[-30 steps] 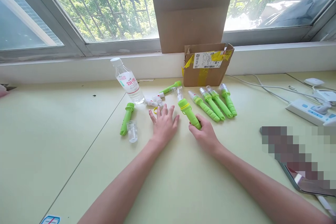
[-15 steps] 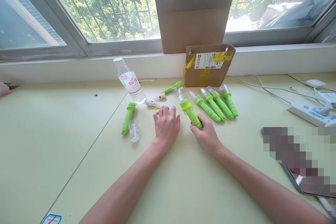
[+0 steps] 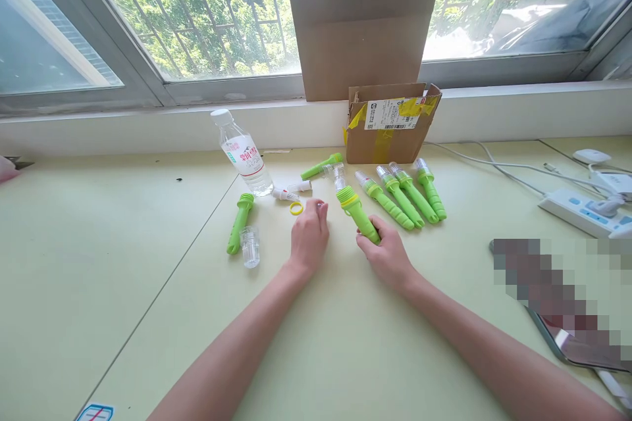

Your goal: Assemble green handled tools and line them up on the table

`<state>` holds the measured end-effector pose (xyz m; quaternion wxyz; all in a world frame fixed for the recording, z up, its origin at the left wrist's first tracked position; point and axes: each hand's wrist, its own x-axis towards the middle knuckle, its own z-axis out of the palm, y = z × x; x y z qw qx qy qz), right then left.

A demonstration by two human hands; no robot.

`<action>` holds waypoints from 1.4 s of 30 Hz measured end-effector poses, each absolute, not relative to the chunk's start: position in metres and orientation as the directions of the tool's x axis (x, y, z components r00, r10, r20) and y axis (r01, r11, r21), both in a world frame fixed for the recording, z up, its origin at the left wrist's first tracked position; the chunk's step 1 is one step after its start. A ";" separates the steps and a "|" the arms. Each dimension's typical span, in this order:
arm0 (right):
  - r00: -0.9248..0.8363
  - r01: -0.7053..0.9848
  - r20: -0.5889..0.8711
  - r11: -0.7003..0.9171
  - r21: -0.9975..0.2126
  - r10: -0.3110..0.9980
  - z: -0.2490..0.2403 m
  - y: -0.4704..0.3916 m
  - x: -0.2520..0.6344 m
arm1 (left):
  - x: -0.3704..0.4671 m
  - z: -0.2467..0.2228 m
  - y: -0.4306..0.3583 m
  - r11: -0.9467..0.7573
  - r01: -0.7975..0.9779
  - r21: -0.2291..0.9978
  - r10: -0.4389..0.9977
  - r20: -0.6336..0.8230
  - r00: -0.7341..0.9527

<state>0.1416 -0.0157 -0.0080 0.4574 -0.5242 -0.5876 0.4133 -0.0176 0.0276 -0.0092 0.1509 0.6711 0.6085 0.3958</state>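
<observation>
My right hand point(image 3: 388, 255) grips a green plastic handle point(image 3: 363, 218) by its lower end. A threaded top with a yellow ring points away from me. My left hand point(image 3: 309, 235) is closed above the table, fingertips pinched around a small thing mostly hidden by the fingers. Just beyond it lie a yellow ring point(image 3: 296, 208) and two small white tubes, one the nearer tube point(image 3: 285, 195). To the left, another green handle point(image 3: 240, 223) lies beside a clear ribbed cap point(image 3: 251, 248). Farther back are a slimmer green handle point(image 3: 322, 166) and clear caps point(image 3: 339, 176).
Several green handles with clear caps point(image 3: 407, 194) lie in a row on the right. Behind them stands an open cardboard box point(image 3: 388, 138). A water bottle point(image 3: 244, 156) stands at back left. Cables, a power strip point(image 3: 582, 210) and a phone point(image 3: 557, 335) occupy the right side.
My left hand has drawn back slightly, its fingers curling into a pinch, and uncovers the yellow ring. One white tube has shifted a little. My right hand keeps holding the green handle.
</observation>
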 end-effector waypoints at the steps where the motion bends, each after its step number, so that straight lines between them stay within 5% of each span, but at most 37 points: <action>1: -0.039 0.254 0.108 0.114 -0.961 0.993 -0.008 -0.016 0.141 | -0.018 -0.008 0.029 -0.209 0.543 0.813 0.942 0.316 -0.111; 5: -0.082 0.349 0.141 0.161 -0.923 0.987 -0.009 -0.016 0.140 | -0.021 -0.001 0.032 -0.226 -0.007 0.974 0.934 0.215 -0.284; 9: -0.121 0.417 0.198 0.231 -0.879 0.973 -0.009 -0.016 0.138 | -0.023 0.006 0.034 -0.255 -0.177 0.951 0.906 0.171 -0.388; 32: -0.242 0.495 0.291 0.376 -0.784 0.926 -0.010 -0.017 0.138 | -0.021 0.008 0.032 -0.039 -0.337 0.941 0.993 -0.002 -0.119; 42: -0.090 0.445 0.301 0.309 -0.840 0.949 -0.011 -0.019 0.138 | -0.020 0.011 0.029 -0.038 -0.316 0.948 0.999 0.032 -0.022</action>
